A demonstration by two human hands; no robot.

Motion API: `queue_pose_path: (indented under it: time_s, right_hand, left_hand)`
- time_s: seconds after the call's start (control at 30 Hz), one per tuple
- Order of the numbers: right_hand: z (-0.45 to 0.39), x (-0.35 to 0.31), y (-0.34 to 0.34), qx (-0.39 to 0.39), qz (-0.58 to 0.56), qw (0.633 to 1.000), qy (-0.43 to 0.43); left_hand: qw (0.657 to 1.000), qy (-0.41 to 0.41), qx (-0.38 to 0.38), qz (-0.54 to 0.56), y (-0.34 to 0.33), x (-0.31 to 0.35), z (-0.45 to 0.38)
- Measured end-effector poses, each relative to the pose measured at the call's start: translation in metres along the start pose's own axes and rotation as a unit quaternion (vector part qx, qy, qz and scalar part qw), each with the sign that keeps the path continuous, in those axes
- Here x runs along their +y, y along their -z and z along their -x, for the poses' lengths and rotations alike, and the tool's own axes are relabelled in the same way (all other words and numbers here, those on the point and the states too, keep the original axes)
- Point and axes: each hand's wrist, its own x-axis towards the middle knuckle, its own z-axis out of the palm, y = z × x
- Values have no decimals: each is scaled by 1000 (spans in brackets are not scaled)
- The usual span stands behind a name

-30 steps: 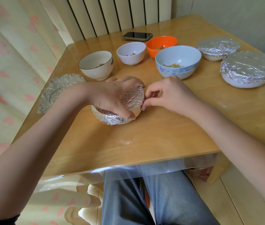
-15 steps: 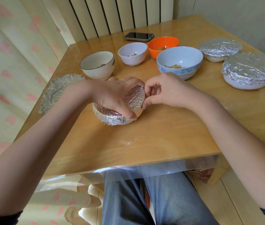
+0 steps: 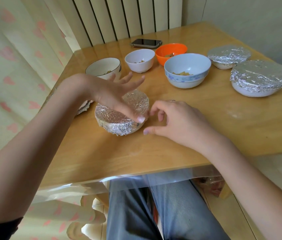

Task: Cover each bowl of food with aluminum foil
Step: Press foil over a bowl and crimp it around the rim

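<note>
A small foil-wrapped bowl [image 3: 135, 104] sits near the table's middle front. My left hand [image 3: 117, 94] lies across its top with fingers spread straight and the thumb on its near rim. My right hand [image 3: 174, 122] hovers just right of the bowl, fingers loosely curled, holding nothing. Uncovered bowls stand behind: a dark-rimmed white bowl [image 3: 100, 66], a small white bowl [image 3: 140, 61], an orange bowl [image 3: 171, 52] and a blue-patterned bowl [image 3: 187, 71]. At the right stand two foil-covered bowls, one small [image 3: 228, 56] and one large [image 3: 259, 78].
A loose foil sheet [image 3: 84, 108] lies at the table's left edge, mostly hidden by my left arm. A phone [image 3: 146, 43] lies at the back. The wooden table [image 3: 154, 153] has a clear plastic cover hanging over its front edge. Curtains hang at the left.
My left hand has opened from gripping the wrapped bowl, and its fingers now spread flat over it. My right hand has let go of the foil edge and drawn back to the right.
</note>
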Motion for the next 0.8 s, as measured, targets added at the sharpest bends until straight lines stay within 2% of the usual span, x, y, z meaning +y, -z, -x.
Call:
queue_pose_path:
  time_s: [0.13,0.23,0.4,0.5,0.6,0.7,0.8]
  right_hand:
    - [-3,-7,-8,41,-7,999,-18]
    - [-9,-6,-11,59,-36,997,-22]
    - [-12,5,-10,17,-113,993,-10]
    - [-6,9,-12,12,-116,993,-8]
    - [-1,9,-11,13,-104,994,-11]
    - [1,7,-7,-3,-71,997,-23]
    - [7,-1,-7,-6,-59,998,-37]
  left_hand:
    - [996,-77,6,-46,-6,-8,-8]
    - [991,-127,37,-10,-17,-3,-13]
    - [988,-127,78,42,-28,-5,-16]
    - [992,-88,85,35,-26,1,-14]
    - [995,1,100,13,-26,11,-14]
    - [993,83,81,25,-26,19,-16]
    - [993,79,44,72,-21,15,-11]
